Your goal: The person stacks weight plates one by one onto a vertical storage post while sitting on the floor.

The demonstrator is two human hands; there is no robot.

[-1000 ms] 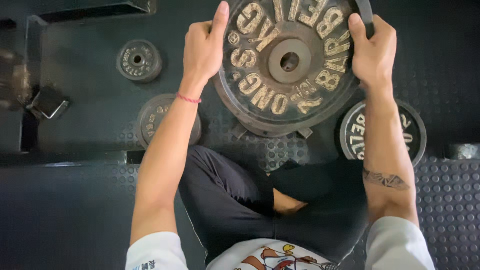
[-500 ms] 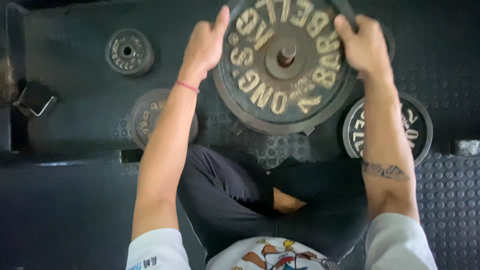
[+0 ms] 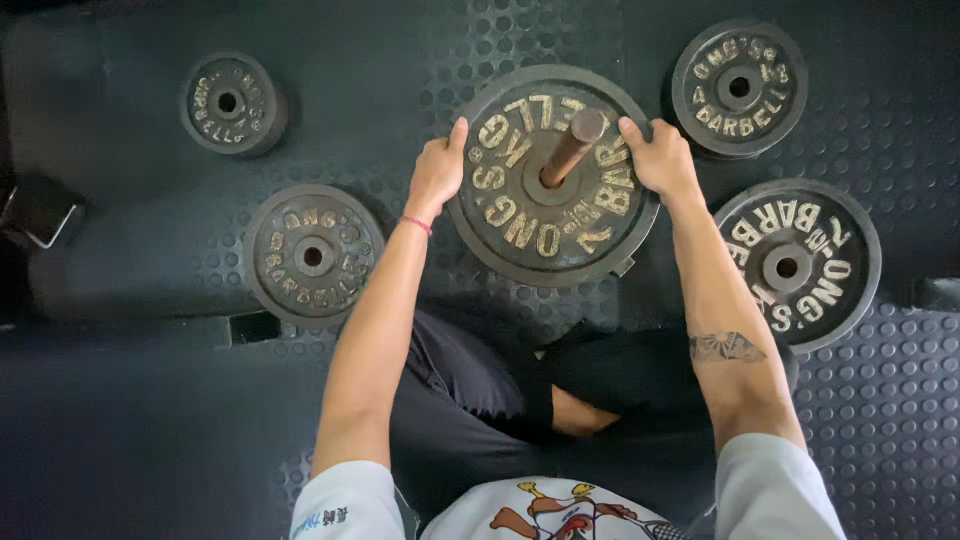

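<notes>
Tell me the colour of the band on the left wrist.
The wrist band is red or pinkish-red, thin, just below the left hand; the head view shows it.

Studded rubber floor; four weight plates flat

Left hand, right hand: fingers curled.

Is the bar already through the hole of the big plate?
Yes: the bar sticks up through the centre hole of the big plate, held by both hands.
</notes>
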